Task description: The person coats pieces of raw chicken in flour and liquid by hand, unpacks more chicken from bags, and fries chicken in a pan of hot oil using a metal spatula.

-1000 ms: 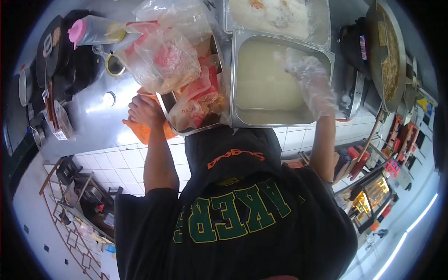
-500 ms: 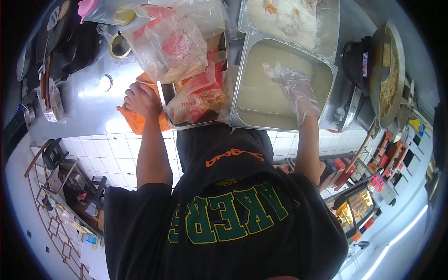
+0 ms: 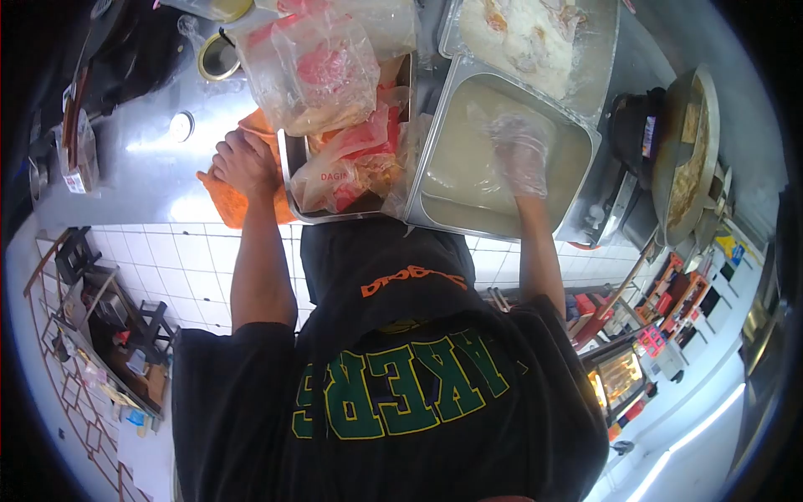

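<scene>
Head camera view: A person in a dark shirt with green lettering (image 3: 410, 389) works at a steel tabletop (image 3: 138, 188), the two hands well apart. The bare left hand (image 3: 246, 163) rests, fingers bent, on an orange cloth (image 3: 224, 201) at the tabletop's near edge; whether the fingers grip the fabric cannot be told. The right hand (image 3: 519, 155), in a clear plastic glove (image 3: 527, 167), reaches into a deep metal container (image 3: 423, 176) of pale, cloudy liquid (image 3: 460, 142). Its fingertips are blurred, and how far they are spread, or whether they hold anything, cannot be made out.

Just beyond that container, a second metal container (image 3: 599, 63) bears white powder (image 3: 535, 50) with orange-tinged pieces partly coated in it. Between the hands, a metal tray (image 3: 294, 163) is crowded with plastic bags, among them a red-and-white bag (image 3: 335, 177) with partly legible print. A large clear bag (image 3: 318, 79) is piled over the tray's far left corner. A small white disc (image 3: 181, 126) lies near the left hand, with a round gold-rimmed object (image 3: 203, 65) farther back. On the right, a wide pan (image 3: 709, 125) holds brownish contents.
</scene>
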Tool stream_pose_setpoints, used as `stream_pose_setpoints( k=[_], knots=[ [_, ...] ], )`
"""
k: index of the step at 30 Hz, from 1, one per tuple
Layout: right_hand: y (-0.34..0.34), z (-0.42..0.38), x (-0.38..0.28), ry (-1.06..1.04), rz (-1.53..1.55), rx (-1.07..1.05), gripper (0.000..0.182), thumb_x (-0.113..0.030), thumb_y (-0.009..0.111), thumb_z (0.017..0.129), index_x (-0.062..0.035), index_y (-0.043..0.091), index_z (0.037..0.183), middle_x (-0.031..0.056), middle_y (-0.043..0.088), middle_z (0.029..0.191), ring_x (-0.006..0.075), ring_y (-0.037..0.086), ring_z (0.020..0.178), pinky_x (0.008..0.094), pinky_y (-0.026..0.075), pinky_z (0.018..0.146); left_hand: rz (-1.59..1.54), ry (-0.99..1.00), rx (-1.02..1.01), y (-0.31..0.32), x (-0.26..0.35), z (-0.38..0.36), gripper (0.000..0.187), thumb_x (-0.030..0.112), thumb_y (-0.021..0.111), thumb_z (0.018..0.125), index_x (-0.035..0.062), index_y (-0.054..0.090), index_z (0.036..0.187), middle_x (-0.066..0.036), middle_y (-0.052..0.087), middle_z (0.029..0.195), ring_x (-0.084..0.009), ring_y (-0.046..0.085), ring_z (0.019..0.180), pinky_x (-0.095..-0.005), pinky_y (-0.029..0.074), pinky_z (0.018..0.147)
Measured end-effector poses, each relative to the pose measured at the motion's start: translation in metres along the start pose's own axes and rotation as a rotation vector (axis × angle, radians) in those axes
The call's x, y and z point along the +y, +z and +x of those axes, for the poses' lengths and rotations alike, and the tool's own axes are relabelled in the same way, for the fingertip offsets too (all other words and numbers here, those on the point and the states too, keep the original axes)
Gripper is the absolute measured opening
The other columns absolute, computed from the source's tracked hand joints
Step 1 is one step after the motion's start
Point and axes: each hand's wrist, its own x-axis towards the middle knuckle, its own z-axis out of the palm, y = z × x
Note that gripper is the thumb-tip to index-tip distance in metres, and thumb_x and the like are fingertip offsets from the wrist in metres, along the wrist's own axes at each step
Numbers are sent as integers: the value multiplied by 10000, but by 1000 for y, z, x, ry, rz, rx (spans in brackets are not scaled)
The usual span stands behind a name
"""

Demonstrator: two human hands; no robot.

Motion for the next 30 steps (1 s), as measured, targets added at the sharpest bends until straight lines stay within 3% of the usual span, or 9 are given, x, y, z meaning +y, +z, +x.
stream_pose_setpoints(
  k=[6,9,11,15,21,23,26,28,30],
  knots=[
    [16,-14,24,-130,118,113,154,-130,595,838,-46,655,952,150,647,817,296,644,709,411,509,667,-24,-10,15,2,-1,0,366,413,402,958,100,586,999,-135,567,1034,-368,510,991,-510,345,912],
    [-34,-3,17,42,643,-18,289,-199,618,862,-37,639,1100,118,636,801,229,632,733,383,501,657,24,-27,-25,1,-2,1,360,411,402,958,112,593,1016,-131,571,1050,-365,512,1005,-508,346,915],
    [-105,-5,-16,643,810,-370,435,-251,620,889,-40,568,1266,92,635,826,188,604,766,337,492,679,-19,-10,16,5,-4,0,355,412,402,958,121,595,1021,-123,571,1054,-360,511,1012,-504,346,918],
    [-75,-44,4,667,1692,-137,507,-298,593,925,-60,490,1360,84,636,864,203,593,798,332,483,729,-26,-21,12,6,-4,0,355,415,405,957,125,596,1030,-115,571,1060,-356,510,1019,-501,344,919],
    [-85,-34,1,171,509,-342,394,-309,617,901,-97,615,1233,89,639,893,244,593,837,365,470,789,-9,-7,26,6,-5,0,344,408,420,954,122,602,1012,-119,578,1050,-359,515,1020,-511,348,912],
    [-63,-46,16,75,262,-250,240,-250,555,904,-55,665,992,119,667,990,253,609,997,375,469,878,26,-32,19,-1,0,2,326,392,439,946,115,607,978,-119,588,1030,-362,524,1009,-522,356,895],
    [-47,-58,23,503,793,-160,303,-275,628,870,-86,658,1104,120,663,966,294,630,923,397,480,822,-14,-23,52,-3,-2,1,268,350,477,927,114,601,953,-118,585,979,-359,535,972,-530,364,856],
    [9,-78,68,-341,-63,83,262,-225,658,847,-69,654,1058,126,660,1010,291,626,973,395,483,859,-22,-19,90,2,-2,1,253,352,486,917,125,594,950,-114,577,959,-345,535,955,-522,356,876],
    [-20,-64,49,-84,109,-82,281,-207,656,847,-71,647,1092,128,652,1063,292,611,1027,389,477,898,-48,-26,98,2,-2,3,254,353,486,917,124,592,945,-114,574,954,-343,535,953,-518,350,892]
  ],
)
